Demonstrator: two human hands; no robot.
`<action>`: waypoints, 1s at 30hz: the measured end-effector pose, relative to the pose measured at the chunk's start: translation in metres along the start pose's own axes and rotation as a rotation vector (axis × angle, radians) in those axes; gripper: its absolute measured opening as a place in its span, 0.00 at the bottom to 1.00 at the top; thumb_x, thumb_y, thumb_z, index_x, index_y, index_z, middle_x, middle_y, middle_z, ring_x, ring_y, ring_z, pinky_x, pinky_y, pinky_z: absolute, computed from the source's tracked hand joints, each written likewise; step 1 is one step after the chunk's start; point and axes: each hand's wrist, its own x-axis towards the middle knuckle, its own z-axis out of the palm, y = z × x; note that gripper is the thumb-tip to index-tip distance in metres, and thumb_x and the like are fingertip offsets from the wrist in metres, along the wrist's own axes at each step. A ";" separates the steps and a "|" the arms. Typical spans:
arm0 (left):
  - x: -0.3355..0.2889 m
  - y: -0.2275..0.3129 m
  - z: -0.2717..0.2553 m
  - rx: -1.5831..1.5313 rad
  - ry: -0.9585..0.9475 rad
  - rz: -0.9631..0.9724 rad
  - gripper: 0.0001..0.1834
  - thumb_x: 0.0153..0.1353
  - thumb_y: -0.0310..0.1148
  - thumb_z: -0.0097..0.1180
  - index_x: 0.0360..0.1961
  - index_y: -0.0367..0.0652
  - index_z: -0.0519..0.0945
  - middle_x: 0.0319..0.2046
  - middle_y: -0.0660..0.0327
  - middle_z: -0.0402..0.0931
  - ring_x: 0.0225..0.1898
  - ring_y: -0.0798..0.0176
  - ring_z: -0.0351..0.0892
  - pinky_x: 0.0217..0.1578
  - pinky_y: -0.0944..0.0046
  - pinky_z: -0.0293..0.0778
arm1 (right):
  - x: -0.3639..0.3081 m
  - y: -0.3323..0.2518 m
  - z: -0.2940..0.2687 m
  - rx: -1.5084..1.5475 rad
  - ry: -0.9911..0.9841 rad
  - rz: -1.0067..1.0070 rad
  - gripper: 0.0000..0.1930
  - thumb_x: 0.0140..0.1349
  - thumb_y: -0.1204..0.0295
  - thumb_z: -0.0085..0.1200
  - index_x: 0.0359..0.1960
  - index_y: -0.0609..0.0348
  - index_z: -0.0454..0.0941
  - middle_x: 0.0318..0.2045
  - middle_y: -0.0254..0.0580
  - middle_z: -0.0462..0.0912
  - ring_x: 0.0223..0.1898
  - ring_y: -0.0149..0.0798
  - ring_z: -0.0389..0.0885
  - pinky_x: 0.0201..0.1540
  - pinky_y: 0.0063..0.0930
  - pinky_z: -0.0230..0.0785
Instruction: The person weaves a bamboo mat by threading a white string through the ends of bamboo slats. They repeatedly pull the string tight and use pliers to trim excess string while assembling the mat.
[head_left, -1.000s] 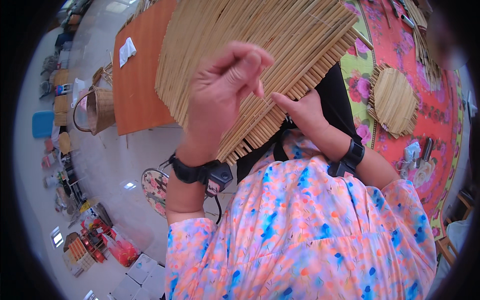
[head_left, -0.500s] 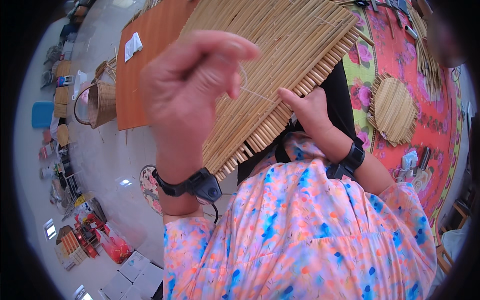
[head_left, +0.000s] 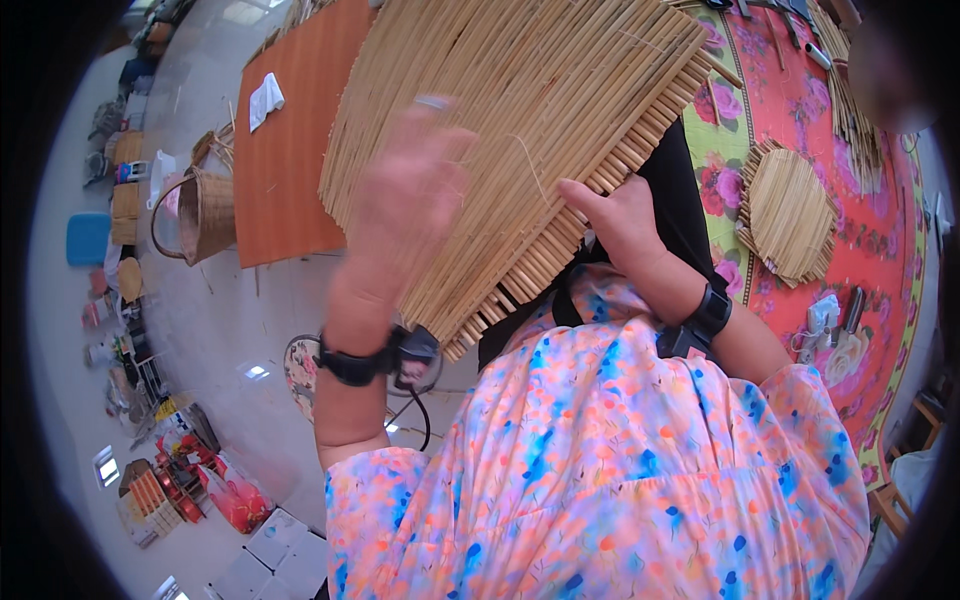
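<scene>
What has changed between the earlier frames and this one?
The left hand has shifted leftward since the first frame and, since the second, away from the camera; blur hides its grip. The thread, straighter half a second ago, now curves loosely over the stick mat. The right hand still holds the stick mat's near edge.

Orange table (head_left: pixel 295 170), white cloth (head_left: pixel 266 101), reed panel (head_left: pixel 560 90) perhaps touching

Looks like handcraft workroom; cannot tell whether in home. Shows in large stalk panel (head_left: pixel 540 80) gripped by right hand (head_left: pixel 625 215); in small oval stalk mat (head_left: pixel 790 212) right of grip, on flowered cloth (head_left: pixel 880 280); in loose stalk bundle (head_left: pixel 853 140) beyond mat; in wicker basket (head_left: pixel 210 220) left of grip, past wooden table (head_left: pixel 290 200); in red plastic bag (head_left: pixel 238 498) farther left.
</scene>
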 end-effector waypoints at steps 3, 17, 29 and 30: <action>-0.014 0.032 0.046 -0.023 -0.173 0.147 0.09 0.59 0.25 0.60 0.41 0.40 0.80 0.54 0.51 0.76 0.48 0.46 0.82 0.39 0.55 0.81 | 0.000 0.002 0.002 0.052 -0.020 0.021 0.18 0.54 0.70 0.66 0.44 0.70 0.82 0.39 0.43 0.87 0.39 0.33 0.85 0.43 0.27 0.78; -0.019 0.039 0.061 -0.257 -0.241 -0.207 0.05 0.63 0.29 0.57 0.35 0.39 0.76 0.34 0.51 0.79 0.32 0.45 0.80 0.33 0.52 0.75 | 0.002 -0.014 -0.008 0.483 -0.138 0.253 0.22 0.60 0.67 0.60 0.55 0.63 0.76 0.44 0.38 0.84 0.43 0.34 0.84 0.45 0.27 0.77; -0.010 0.002 -0.049 -0.976 -0.065 -0.497 0.05 0.73 0.30 0.50 0.42 0.40 0.75 0.38 0.70 0.73 0.37 0.77 0.69 0.41 0.75 0.67 | 0.004 -0.082 0.038 0.300 -0.661 -0.243 0.55 0.56 0.64 0.65 0.77 0.56 0.36 0.74 0.51 0.53 0.74 0.46 0.54 0.69 0.45 0.59; -0.008 -0.006 -0.061 -1.073 -0.096 -0.441 0.06 0.73 0.31 0.50 0.44 0.40 0.75 0.41 0.69 0.74 0.39 0.76 0.71 0.42 0.75 0.67 | 0.007 -0.085 0.051 0.317 -0.644 -0.366 0.59 0.54 0.61 0.66 0.77 0.57 0.32 0.74 0.55 0.51 0.75 0.47 0.52 0.70 0.41 0.57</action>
